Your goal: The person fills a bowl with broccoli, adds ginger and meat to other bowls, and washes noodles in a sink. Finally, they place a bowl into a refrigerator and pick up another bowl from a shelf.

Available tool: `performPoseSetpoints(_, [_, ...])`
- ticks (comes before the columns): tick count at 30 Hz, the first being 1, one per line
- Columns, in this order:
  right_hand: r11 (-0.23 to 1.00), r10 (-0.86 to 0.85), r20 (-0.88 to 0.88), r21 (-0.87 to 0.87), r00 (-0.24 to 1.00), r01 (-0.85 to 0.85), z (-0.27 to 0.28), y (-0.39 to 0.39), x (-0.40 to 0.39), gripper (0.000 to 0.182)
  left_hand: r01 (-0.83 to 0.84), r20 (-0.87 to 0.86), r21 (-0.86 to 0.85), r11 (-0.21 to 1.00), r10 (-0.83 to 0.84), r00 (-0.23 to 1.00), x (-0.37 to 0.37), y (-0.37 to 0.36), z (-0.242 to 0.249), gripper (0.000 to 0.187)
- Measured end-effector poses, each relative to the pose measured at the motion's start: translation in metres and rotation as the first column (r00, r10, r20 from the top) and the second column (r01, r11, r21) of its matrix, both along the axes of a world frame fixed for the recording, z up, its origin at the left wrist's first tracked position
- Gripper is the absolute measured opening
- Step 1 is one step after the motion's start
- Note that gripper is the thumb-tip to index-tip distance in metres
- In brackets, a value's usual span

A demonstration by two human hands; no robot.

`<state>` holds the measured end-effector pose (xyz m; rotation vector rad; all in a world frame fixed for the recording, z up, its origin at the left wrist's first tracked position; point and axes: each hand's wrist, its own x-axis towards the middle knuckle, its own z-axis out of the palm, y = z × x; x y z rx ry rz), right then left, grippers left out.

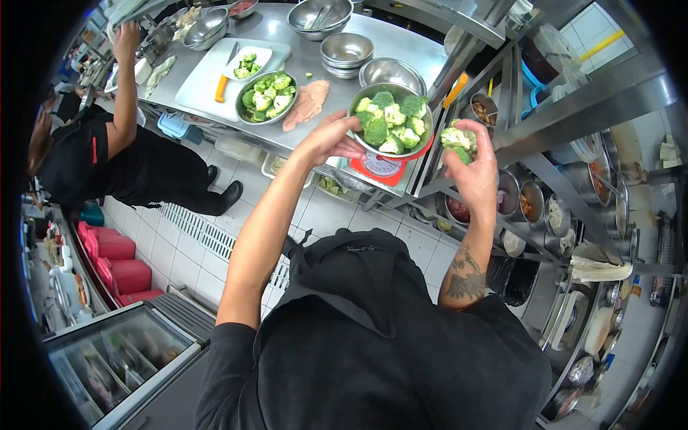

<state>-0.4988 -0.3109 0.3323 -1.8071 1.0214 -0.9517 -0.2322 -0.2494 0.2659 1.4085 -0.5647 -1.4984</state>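
Note:
A metal bowl of broccoli florets (pixel 393 120) rests on a red scale (pixel 380 167) at the counter's edge. My left hand (pixel 335 138) is at the bowl's left side, its fingers against the rim and underside. To the right of the bowl, my right hand (pixel 473 161) is raised with broccoli (pixel 459 140) held between thumb and fingers. A second bowl of broccoli (pixel 266 98) stands to the left, with a pinkish cloth-like piece (pixel 308 102) between the two bowls.
A knife with an orange handle (pixel 221 88) lies on a white cutting board (pixel 208 86). Stacked metal bowls (pixel 347 51) stand behind. Metal shelving (pixel 573 115) with food containers is at the right. A co-worker in black (pixel 136 154) stands at the left.

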Motion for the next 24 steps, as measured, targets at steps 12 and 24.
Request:
performPoseSetpoints(12, [0.993,0.063,0.112,0.088,0.992,-0.073,0.001,-0.003,-0.004,0.037,-0.019,-0.027,-0.012,1.0,0.019,0.999,-0.009,-0.005,-0.001,0.039])
performPoseSetpoints(24, [0.343,0.687,0.322,0.647,0.652,-0.681,-0.076,0.024,0.01,0.043,-0.348,0.047,-0.129,0.928,0.357,0.933,0.03,0.082,0.038,0.05])
